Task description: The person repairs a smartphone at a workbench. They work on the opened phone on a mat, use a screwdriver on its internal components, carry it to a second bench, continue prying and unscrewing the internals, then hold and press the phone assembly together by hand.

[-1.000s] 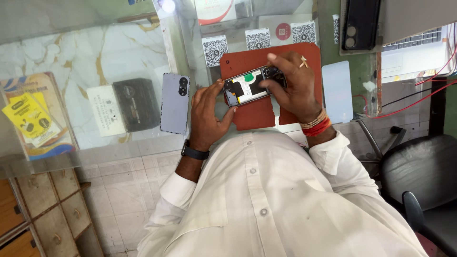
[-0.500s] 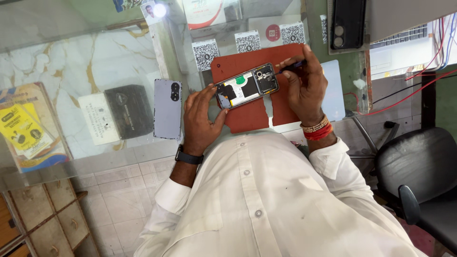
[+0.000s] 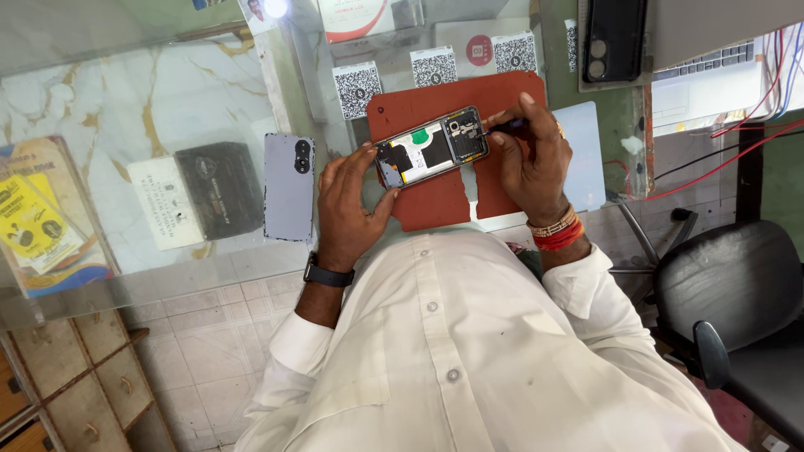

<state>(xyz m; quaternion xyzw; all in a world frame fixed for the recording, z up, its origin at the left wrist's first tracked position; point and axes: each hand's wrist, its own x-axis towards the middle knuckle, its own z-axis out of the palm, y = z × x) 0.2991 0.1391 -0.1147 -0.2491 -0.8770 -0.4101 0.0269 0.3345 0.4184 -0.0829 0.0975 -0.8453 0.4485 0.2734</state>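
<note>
Left of centre, a lavender back cover [image 3: 289, 187] lies on the glass counter [image 3: 126, 100]. Left hand [image 3: 350, 201] grips the opened phone [image 3: 431, 146] over the red mat [image 3: 435, 197], centre-top. Right hand [image 3: 529, 155] pinches what looks like a small screwdriver [image 3: 507, 127] against it.

Tip of the dark tool [image 3: 507, 127] too small to tell, handle mostly buried under the right hand [image 3: 529, 159]. Near end of the opened phone [image 3: 431, 146] covered by left-hand [image 3: 347, 205] fingers. Inner parts too fine to name. Black phone [image 3: 613, 38] cut by the top edge. Laptop [image 3: 712, 71] and black chair [image 3: 737, 310] cropped at right. Yellow leaflet [image 3: 29, 222] clipped at left.
</note>
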